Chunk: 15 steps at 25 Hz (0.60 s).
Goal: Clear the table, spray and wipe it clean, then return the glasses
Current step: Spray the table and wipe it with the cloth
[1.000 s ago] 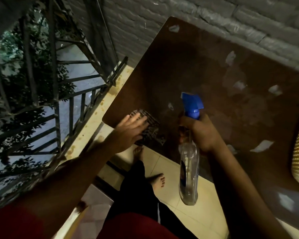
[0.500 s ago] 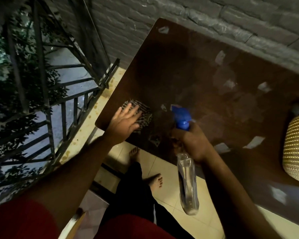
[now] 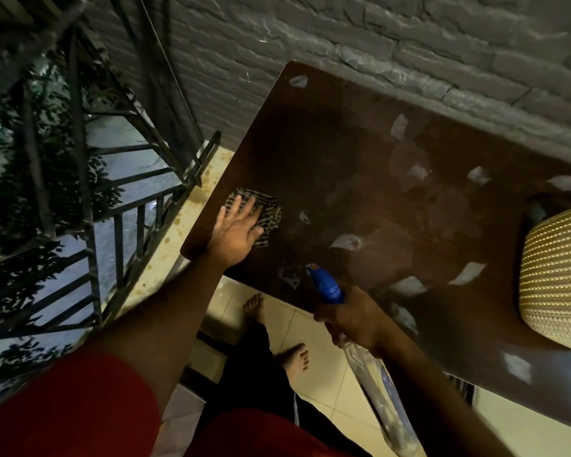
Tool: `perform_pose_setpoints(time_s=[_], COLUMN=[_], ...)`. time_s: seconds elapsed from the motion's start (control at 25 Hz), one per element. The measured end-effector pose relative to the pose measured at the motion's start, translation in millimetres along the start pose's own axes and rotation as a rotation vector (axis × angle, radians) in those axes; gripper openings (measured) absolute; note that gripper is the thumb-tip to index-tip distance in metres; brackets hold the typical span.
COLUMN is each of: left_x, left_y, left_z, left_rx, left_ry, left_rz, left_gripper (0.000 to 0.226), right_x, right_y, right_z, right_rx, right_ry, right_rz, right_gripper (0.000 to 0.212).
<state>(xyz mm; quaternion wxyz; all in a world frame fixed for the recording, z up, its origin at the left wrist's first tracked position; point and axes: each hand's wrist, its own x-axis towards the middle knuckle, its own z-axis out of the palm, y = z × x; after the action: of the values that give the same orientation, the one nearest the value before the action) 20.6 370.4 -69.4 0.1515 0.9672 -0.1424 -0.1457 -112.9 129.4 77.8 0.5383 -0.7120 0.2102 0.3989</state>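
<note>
Head view
Left hand (image 3: 236,233): fingers flat, pressing striped cloth (image 3: 263,212) near table (image 3: 310,159) corner.
Right hand (image 3: 353,319): wrapped round spray bottle (image 3: 373,384) neck; blue nozzle (image 3: 323,285) over the near table edge.
Wicker basket (image 3: 556,275): on table, right.

Striped dark-and-light cloth (image 3: 261,214); blue-headed clear spray bottle (image 3: 370,364); dark brown table (image 3: 327,153); grey brick wall (image 3: 360,37).

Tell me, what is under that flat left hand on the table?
A striped cloth lies under the left hand, spread on the brown table near its corner. The part of the cloth beneath the palm and fingers is hidden.
</note>
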Motion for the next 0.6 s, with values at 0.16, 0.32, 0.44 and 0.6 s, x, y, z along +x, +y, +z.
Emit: perform_pose_setpoints(time_s=[0.16, 0.32, 0.44, 0.6], left_x=[-12, -91, -53, 50], left_y=[15, 47, 24, 41], left_z=[7, 39, 21, -17], left_rx=[-0.01, 0.097, 0.191, 0.207], left_ry=[0.009, -0.099, -0.044, -0.03], left_rz=[-0.02, 0.318, 0.283, -0.061], left_gripper=[0.057, 0.056, 0.051, 0.052], right_x=[4, 3, 1, 1], right_y=[1, 4, 5, -4], right_z=[3, -1, -5, -8], right_rx=[0.071, 0.18, 0.252, 0.242], right_ry=[0.081, 0.109, 0.127, 0.182], right_rz=[-0.026, -0.068, -0.056, -0.056], right_gripper=[0.029, 0.024, 0.022, 0.016])
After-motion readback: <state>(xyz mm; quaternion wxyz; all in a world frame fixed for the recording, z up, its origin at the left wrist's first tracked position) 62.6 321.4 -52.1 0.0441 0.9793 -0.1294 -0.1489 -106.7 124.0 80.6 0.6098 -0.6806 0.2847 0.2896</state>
